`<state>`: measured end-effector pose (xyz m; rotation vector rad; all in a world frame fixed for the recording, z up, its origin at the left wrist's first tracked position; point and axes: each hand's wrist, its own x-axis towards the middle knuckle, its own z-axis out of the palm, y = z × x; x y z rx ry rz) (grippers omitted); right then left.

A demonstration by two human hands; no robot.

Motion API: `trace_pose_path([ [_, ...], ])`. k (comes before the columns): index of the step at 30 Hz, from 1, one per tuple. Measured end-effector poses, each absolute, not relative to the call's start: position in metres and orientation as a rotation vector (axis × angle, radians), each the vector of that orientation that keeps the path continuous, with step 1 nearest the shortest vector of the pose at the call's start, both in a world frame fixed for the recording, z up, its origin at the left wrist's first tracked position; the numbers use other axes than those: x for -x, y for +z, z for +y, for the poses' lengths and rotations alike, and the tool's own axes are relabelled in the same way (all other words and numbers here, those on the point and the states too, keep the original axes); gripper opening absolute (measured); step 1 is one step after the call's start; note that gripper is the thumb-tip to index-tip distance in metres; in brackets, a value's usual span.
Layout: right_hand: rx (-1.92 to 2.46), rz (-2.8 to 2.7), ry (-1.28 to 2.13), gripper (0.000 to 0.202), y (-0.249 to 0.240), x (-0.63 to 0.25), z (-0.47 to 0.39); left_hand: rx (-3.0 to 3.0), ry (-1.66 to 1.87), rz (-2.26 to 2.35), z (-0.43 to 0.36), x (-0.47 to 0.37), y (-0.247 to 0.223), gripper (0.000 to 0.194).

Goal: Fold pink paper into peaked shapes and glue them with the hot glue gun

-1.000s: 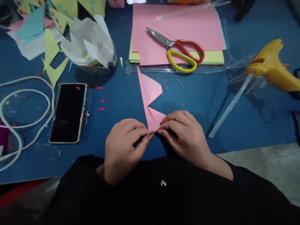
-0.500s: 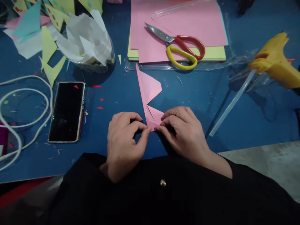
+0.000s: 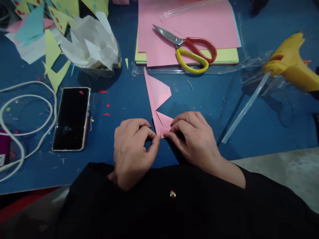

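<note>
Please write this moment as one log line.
left hand: fingers on pink paper | right hand: fingers on same paper | scissors: on paper stack

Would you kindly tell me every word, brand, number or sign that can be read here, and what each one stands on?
I can make out no readable text.
Purple item at the left edge: dark marks on a white patch, too small and cut off to read.
Patch beneath the crumpled white paper: seems printed, too blurred to read.
Phone: dark screen, no text visible.
</note>
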<state>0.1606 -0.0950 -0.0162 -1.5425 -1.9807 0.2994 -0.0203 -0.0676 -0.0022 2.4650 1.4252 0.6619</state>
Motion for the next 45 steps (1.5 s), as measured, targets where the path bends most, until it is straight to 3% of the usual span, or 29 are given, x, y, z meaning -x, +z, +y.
trace_pose_path([
  [6,1.549,-2.001,0.299,0.018,-0.018,-0.161,-0.096,-2.677,0.771,1.273,-0.069,0.023,-0.002,0.004],
  [18,1.588,-1.976,0.350,0.016,-0.015,-0.162,-0.096,-3.042,0.573,0.908,-0.075,0.040,0.000,0.029],
  [25,1.668,-1.934,0.244,0.003,-0.011,-0.166,-0.108,-3.063,0.419,0.844,-0.076,0.045,0.000,0.041],
  [31,1.455,-2.044,0.138,0.034,-0.008,-0.174,-0.125,-3.027,0.397,0.837,-0.075,0.046,-0.001,0.041],
  [37,1.244,-2.464,0.110,0.039,-0.010,-0.174,-0.126,-2.993,0.353,0.863,-0.081,0.047,0.003,0.042],
  [45,1.231,-2.578,-0.033,0.035,-0.002,-0.178,-0.132,-2.967,0.337,0.865,-0.081,0.052,0.003,0.039],
])
